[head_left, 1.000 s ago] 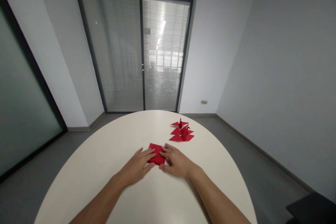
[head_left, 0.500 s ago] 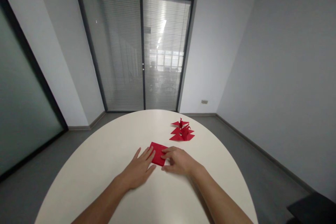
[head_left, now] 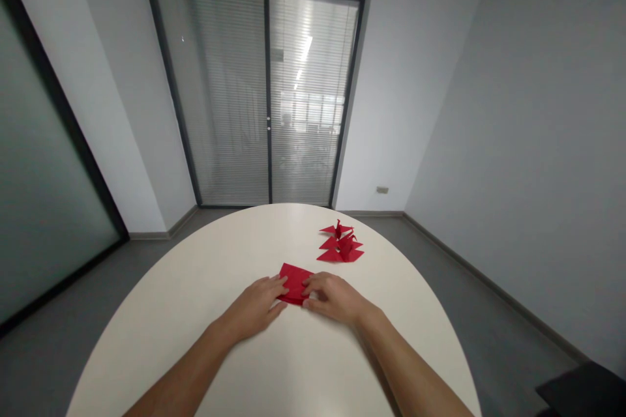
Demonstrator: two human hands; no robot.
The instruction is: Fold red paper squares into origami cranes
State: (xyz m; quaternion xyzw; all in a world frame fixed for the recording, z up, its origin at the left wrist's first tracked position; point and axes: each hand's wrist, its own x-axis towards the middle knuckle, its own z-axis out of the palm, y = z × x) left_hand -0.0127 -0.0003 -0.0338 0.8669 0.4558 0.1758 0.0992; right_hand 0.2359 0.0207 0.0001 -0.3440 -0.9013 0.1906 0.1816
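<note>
A folded square of red paper lies on the white round table, its near edge slightly raised. My left hand is at its left side, fingers curled over the paper and thumb by the near left corner. From the right, my right hand holds the paper with bent fingers on top and the thumb at the near right corner. Several folded red paper cranes stand in a row just beyond my right hand.
The table's curved far edge runs behind the cranes. Beyond it are a glass partition with blinds and white walls. A dark object shows at the lower right, off the table.
My left hand has drawn its spread fingers in and curled them at the paper's left side. The paper's near edge has risen a little. My right hand has barely shifted.
</note>
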